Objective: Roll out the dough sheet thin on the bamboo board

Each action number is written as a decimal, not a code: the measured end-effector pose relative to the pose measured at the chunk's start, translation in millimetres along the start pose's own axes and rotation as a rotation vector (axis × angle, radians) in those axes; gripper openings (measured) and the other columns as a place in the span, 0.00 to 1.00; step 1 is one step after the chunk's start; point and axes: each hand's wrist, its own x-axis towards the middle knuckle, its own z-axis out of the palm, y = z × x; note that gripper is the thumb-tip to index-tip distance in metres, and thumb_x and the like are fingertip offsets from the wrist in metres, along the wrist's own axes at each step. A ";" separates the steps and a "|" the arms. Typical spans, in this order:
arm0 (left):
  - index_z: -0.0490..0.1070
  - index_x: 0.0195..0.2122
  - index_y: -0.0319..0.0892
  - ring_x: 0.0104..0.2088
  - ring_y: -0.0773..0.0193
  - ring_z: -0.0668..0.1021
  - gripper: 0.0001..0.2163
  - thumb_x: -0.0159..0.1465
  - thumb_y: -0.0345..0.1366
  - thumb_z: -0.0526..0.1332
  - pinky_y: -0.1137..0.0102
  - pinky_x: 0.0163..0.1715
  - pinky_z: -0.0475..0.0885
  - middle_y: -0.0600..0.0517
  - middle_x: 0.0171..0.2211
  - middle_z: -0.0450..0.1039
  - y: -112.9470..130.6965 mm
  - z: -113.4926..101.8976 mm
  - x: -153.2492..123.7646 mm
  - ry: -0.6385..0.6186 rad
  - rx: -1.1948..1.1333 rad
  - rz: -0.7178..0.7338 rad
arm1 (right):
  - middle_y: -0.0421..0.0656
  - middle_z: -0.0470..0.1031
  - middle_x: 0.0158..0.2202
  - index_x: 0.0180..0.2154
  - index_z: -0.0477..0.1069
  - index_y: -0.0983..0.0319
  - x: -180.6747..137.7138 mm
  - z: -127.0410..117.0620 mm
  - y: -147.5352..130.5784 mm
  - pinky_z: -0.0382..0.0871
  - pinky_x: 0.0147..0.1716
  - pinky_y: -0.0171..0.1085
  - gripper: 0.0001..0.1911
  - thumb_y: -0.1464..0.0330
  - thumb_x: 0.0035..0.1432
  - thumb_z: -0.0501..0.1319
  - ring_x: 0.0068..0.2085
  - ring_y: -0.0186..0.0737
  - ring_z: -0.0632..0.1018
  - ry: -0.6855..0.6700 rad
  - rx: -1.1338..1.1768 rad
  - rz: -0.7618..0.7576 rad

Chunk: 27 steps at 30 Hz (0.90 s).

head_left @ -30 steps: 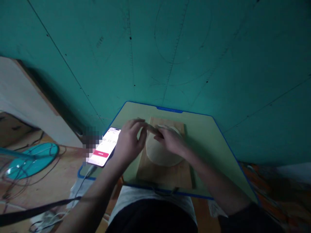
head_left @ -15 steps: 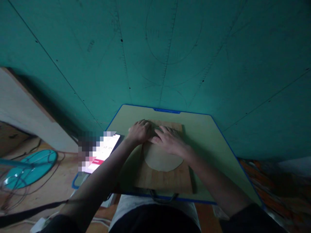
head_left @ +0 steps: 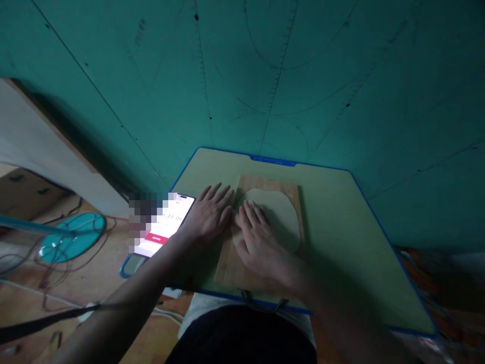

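A thin, pale, roundish sheet that looks like rolled-out dough (head_left: pixel 282 215) lies on a wooden cutting board (head_left: pixel 227 265). Over its left part rests my right hand (head_left: pixel 259 240), fingers stretched out and close together, covering some of the sheet. My left hand (head_left: pixel 210 215) is spread palm down at the left edge of the board, with its fingers pointing away from me. Its thumb side comes close to the right fingertips. Neither hand grips anything.
Under the board is a pale tabletop (head_left: pixel 341 227) with a blue rim, against a green wall (head_left: pixel 242 76). A lit phone (head_left: pixel 170 222) showing a timer lies beside my left forearm. On the floor at left are a turquoise round base (head_left: pixel 71 237) and loose cables.
My hands have come off the sheet's far edge. The left has moved left, spreading its fingers; the right has come nearer me, uncovering the far edge. The view has shifted slightly.
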 end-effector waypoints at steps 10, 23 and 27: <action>0.62 0.67 0.35 0.71 0.47 0.58 0.26 0.76 0.44 0.42 0.48 0.68 0.56 0.40 0.69 0.61 -6.8 -0.2 -41.5 0.054 -0.011 0.054 | 0.64 0.51 0.72 0.69 0.52 0.78 -11.4 -2.9 -19.2 0.50 0.71 0.54 0.35 0.66 0.67 0.50 0.72 0.58 0.54 -0.010 0.012 -0.087; 0.62 0.67 0.34 0.69 0.46 0.63 0.26 0.74 0.43 0.44 0.47 0.67 0.58 0.38 0.67 0.65 2.1 -1.5 -31.8 0.065 -0.005 0.028 | 0.53 0.50 0.74 0.71 0.54 0.66 2.1 -10.7 19.6 0.47 0.71 0.55 0.31 0.63 0.70 0.47 0.74 0.52 0.51 -0.089 0.008 -0.040; 0.56 0.70 0.33 0.71 0.45 0.58 0.27 0.74 0.42 0.45 0.45 0.68 0.55 0.37 0.69 0.59 2.4 -3.1 -65.8 0.082 -0.029 0.084 | 0.56 0.51 0.73 0.71 0.52 0.70 -18.3 -5.4 -5.7 0.48 0.71 0.54 0.35 0.65 0.66 0.51 0.73 0.53 0.54 -0.030 0.004 -0.046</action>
